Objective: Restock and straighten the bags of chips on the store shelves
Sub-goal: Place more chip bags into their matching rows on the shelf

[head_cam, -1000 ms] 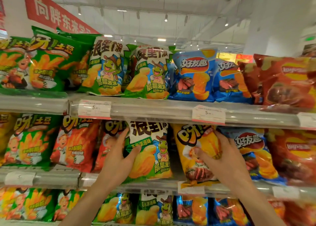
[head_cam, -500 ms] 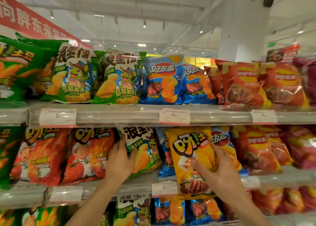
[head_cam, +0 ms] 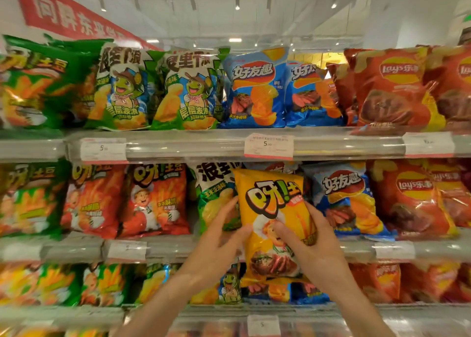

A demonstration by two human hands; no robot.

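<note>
I have the yellow bag [head_cam: 274,219] out in front of the middle shelf [head_cam: 173,247], its lower half hanging past the shelf edge, between the green-and-white bag [head_cam: 216,196] on its left and the blue bag [head_cam: 349,199] on its right. My right hand [head_cam: 309,245] grasps its right edge, thumb across the front; my left hand [head_cam: 219,242] lies against its left edge, fingers fairly straight. I judge this the placing step: next I must find or open a gap, slide the bag in upright, face forward.
</note>
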